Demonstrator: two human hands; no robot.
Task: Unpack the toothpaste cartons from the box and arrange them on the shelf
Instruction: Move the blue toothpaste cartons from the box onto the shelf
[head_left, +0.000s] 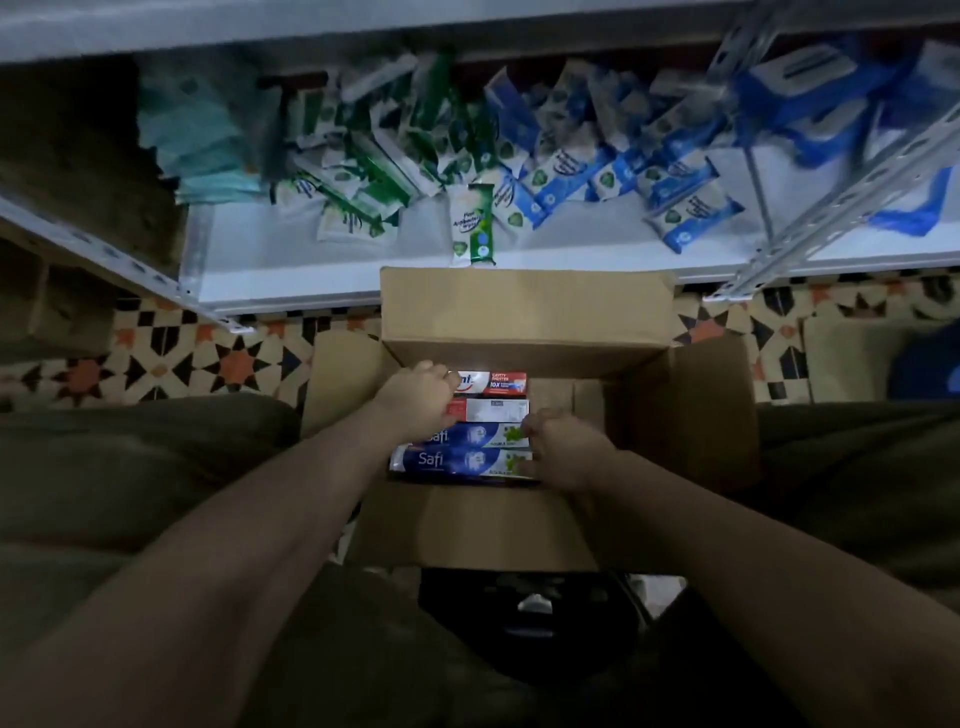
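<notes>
on a patterned tile floor (171, 358) before a white shelf (332, 270), an open cardboard box (524, 312) holds four toothpaste cartons (483, 431) side by side, the left hand (415, 395) gripping their left ends and the right hand (566, 452) curled on their right ends.

Four toothpaste cartons (480, 423) (two red-and-white, two blue) are laid flat, side by side, in the open cardboard box (524, 312) before the white shelf (291, 260).
</notes>
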